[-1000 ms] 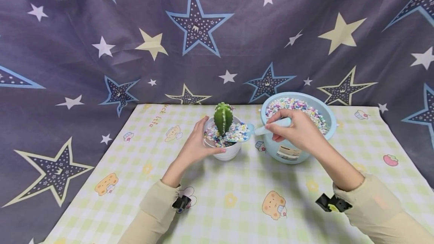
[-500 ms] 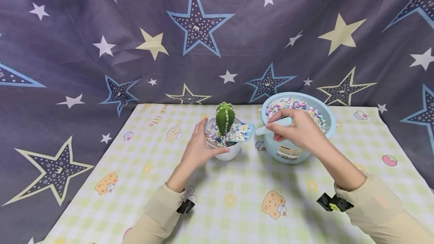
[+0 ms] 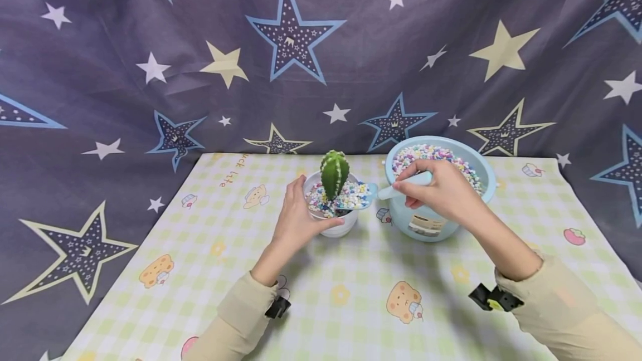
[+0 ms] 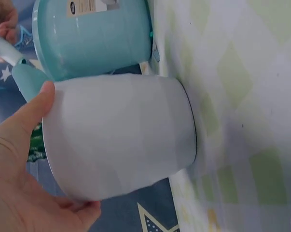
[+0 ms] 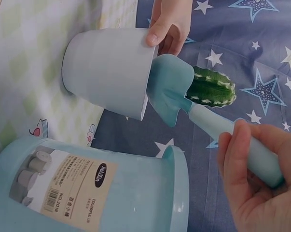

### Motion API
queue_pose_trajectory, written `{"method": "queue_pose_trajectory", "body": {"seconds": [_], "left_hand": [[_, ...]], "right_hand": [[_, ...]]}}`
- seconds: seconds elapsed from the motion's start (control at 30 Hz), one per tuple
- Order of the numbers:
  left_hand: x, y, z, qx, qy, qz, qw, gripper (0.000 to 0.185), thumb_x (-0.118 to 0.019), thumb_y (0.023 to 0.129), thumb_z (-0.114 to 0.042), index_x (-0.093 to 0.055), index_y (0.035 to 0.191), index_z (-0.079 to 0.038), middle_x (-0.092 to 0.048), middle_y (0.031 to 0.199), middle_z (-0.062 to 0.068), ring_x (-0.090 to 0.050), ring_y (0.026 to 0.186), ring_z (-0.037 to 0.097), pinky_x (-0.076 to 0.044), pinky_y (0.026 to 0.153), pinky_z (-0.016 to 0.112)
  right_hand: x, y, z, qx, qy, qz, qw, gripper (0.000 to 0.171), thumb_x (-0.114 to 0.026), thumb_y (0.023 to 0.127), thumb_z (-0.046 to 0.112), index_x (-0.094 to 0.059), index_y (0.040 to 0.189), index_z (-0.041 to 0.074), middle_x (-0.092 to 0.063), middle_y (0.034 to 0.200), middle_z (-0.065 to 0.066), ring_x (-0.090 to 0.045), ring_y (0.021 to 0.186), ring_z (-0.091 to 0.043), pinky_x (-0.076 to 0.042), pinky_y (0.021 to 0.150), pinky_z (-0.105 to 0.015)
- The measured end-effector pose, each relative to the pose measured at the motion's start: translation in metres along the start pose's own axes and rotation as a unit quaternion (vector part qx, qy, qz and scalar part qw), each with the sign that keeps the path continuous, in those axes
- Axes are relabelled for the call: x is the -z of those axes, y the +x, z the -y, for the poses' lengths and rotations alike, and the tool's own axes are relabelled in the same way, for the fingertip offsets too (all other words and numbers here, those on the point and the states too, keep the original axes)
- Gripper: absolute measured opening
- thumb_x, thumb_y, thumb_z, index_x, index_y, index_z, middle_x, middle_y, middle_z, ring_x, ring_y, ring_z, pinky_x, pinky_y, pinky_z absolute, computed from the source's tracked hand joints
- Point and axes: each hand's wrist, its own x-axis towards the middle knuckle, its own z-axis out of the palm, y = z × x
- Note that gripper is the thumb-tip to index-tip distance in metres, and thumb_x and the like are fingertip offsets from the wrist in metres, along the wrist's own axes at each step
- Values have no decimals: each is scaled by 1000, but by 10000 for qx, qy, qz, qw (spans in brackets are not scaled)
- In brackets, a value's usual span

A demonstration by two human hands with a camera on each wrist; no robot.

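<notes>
A green cactus (image 3: 334, 174) stands in a white pot (image 3: 339, 230) whose top holds colourful pebbles. My left hand (image 3: 297, 217) grips the pot's rim from the left, thumb on the near side and fingers round the far side. In my right hand (image 3: 441, 189), fingers and thumb pinch the handle of a light blue hand trowel (image 3: 407, 186). The trowel's blade lies over the pot's right rim, heaped with pebbles beside the cactus. From the right wrist view, the underside of the blade (image 5: 170, 84) shows against the pot's mouth.
To the right of the pot stands a light blue bucket (image 3: 489, 174) full of colourful pebbles, a label on its front. Both stand on a checked tablecloth (image 3: 341, 322) printed with cartoon figures. A dark star-patterned curtain (image 3: 200, 15) hangs behind the table.
The cactus and pot have tilted or shifted slightly to the right, and the left hand and forearm have moved right with them. The right hand and trowel stay nearly in place.
</notes>
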Motion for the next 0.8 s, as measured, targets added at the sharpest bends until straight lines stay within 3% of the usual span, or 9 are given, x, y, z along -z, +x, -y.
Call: {"method": "queue_pose_trajectory", "body": {"seconds": [0.33, 0.53, 0.8], "left_hand": [[12, 12, 14, -450, -401, 776, 9952, 128, -90, 67, -45, -11, 160, -9, -16, 167, 15, -29, 150, 39, -27, 123, 54], [15, 15, 19, -665, -484, 848, 9930, 124, -91, 68, -42, -15, 160, -11, -20, 166, 14, -29, 149, 39, -27, 123, 56], [12, 13, 14, -537, -438, 649, 9955, 124, -91, 66, -41, -18, 159, -7, -23, 164, 16, -30, 149, 37, -27, 124, 52]], "right_hand": [[-1, 0, 0, 33, 38, 14, 10000, 21, -71, 92, 28, -71, 101, 9, -74, 68, -1, -72, 62, -11, -59, 74, -25], [-1, 0, 2, 29, -43, 24, 10000, 21, -70, 93, 30, -72, 102, 11, -74, 67, 0, -72, 62, -10, -59, 86, -39], [-1, 1, 3, 39, -123, 19, 9999, 21, -70, 93, 31, -72, 101, 12, -73, 65, 1, -72, 63, -12, -55, 94, -47]]}}
